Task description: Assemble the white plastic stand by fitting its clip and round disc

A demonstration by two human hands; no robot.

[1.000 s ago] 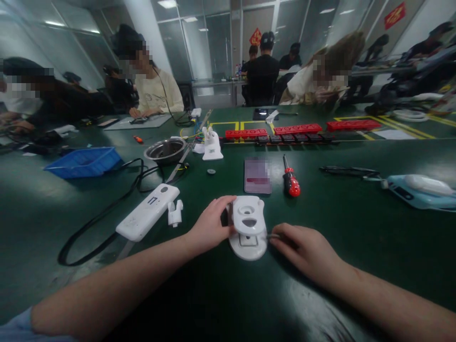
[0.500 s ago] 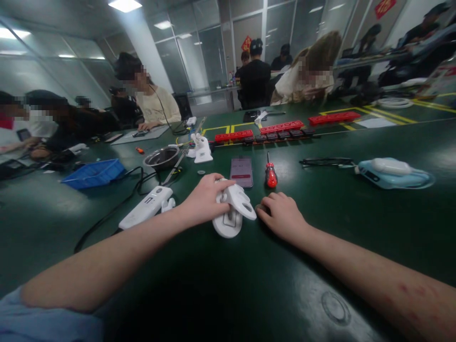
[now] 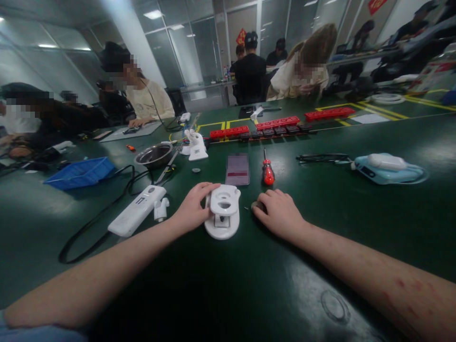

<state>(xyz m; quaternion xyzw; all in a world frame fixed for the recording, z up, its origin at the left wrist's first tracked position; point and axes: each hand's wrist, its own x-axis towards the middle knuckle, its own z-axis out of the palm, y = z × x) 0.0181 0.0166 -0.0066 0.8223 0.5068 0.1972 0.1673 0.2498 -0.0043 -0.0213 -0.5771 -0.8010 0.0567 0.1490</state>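
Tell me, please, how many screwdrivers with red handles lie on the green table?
1 for certain: the red screwdriver right of the phone, beyond the right hand. A small orange tool far left is too blurred to name.

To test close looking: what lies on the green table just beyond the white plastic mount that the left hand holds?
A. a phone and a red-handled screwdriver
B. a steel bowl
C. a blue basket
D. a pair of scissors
A: the phone and red-handled screwdriver lie side by side just beyond the white plastic mount held by the left hand.
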